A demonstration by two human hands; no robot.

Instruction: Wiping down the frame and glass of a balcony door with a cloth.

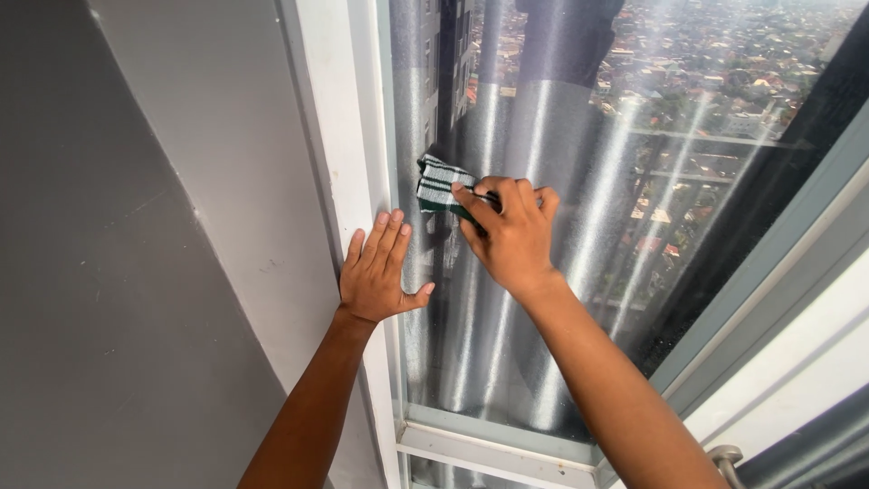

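The right hand (511,231) clenches a folded cloth (441,186), which protrudes left of the fingers against the window glass (561,299). The cloth is green-and-white striped. The left hand (376,272) lies flat and empty on the white frame (348,136).

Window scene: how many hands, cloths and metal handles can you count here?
Hands: 2, the left hand flat on the white frame, the right hand pressing a cloth to the glass
Green-and-white striped cloth: 1
Metal handle: 1
Total: 4

Green-white striped cloth (438,185), bunched, pressed flat against streaky window glass (579,235), near white frame.
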